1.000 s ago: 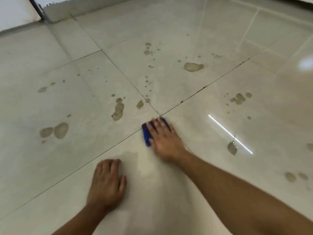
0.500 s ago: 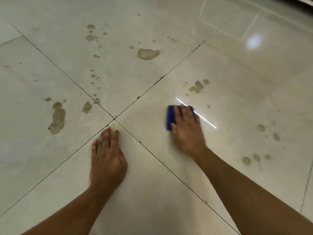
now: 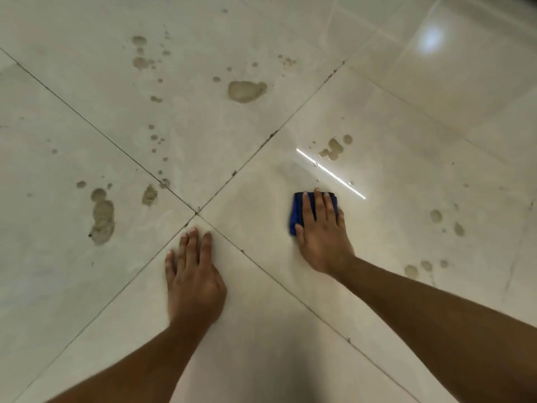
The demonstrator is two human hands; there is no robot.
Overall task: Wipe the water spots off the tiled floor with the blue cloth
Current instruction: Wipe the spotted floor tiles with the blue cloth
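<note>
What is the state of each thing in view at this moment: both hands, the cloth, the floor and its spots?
right hand: flat, fingers straight, pressing the cloth down.
blue cloth: folded, on the floor under the right hand.
left hand: flat on the floor, holding nothing.
tiled floor: glossy, still spotted.
water spots: unwiped; clusters left, ahead and right of the cloth.

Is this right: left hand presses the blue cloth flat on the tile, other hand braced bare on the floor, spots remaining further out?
One thing is wrong: the head view shows the right hand pressing the blue cloth flat on the tile. The left hand is the bare one braced on the floor. Spots do remain further out, such as the large spot ahead.
</note>
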